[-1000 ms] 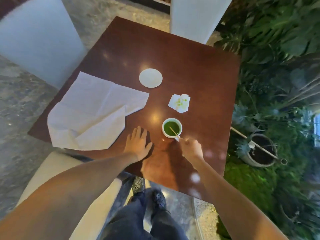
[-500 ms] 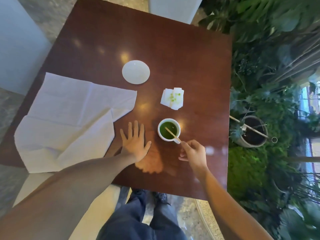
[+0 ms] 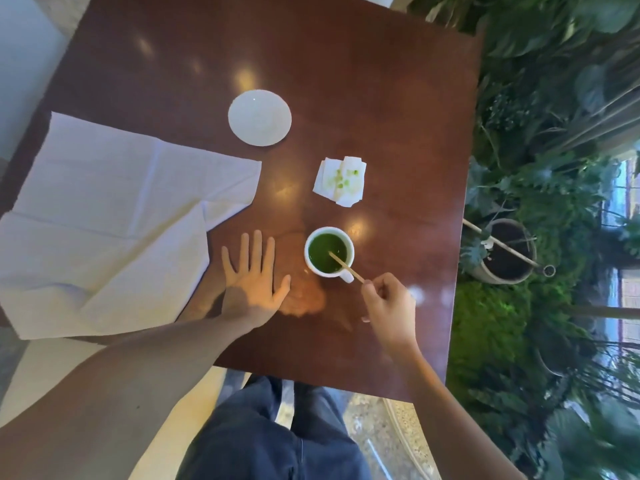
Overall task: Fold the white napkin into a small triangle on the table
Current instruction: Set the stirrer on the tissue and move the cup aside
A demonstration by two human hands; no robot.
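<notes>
A large white napkin (image 3: 110,223) lies spread and creased over the left side of the dark wooden table (image 3: 346,81), one lower flap folded over, its left edge hanging past the table. My left hand (image 3: 252,278) rests flat on the wood just right of the napkin, fingers apart, not touching it. My right hand (image 3: 388,303) pinches the near end of a thin wooden stick (image 3: 346,266). The stick's far end dips into a white cup of green liquid (image 3: 329,251).
A round white coaster (image 3: 259,117) sits at the table's middle. A small folded tissue with green stains (image 3: 341,180) lies beyond the cup. Plants and a pot (image 3: 509,254) line the right side. A pale seat (image 3: 45,372) is below left.
The view has shifted, so the table sits more squarely below me. My right hand has drawn slightly back from the cup, still holding the stick. My left hand stays flat on the table.
</notes>
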